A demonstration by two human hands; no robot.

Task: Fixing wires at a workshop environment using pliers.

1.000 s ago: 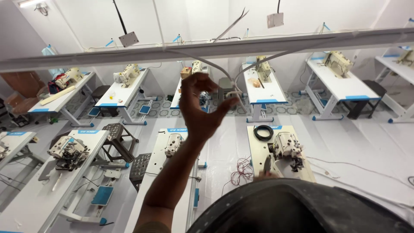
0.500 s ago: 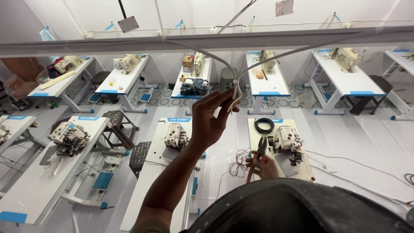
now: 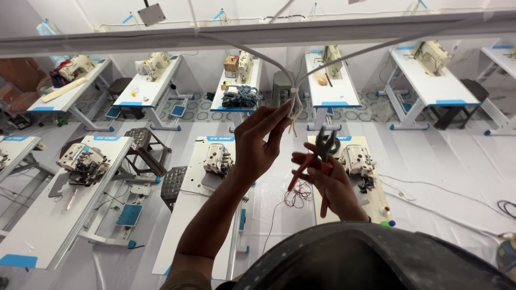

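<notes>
Looking from left to right, rows of white sewing tables (image 3: 80, 204) with sewing machines (image 3: 83, 161) fill the room far below. Nearer the middle, the left hand (image 3: 260, 142) is raised, its fingertips (image 3: 282, 113) pinching the white cables (image 3: 294, 104) just where they meet and drop from a long white conduit (image 3: 258, 35) that crosses the top of the view. The cable ends hang loose below the pinch; they look gathered but not yet joined or trimmed, so I judge the wiring work at this point only begun. Just to the right and a little lower, the right hand (image 3: 333, 185) is closed around the red handles of a pair of pliers (image 3: 317, 164), whose dark nose points up toward the cable ends and is near them but apart, not biting anything. Thin red wires (image 3: 295, 196) lie on the floor below, unused. Farther right stand more tables.
</notes>
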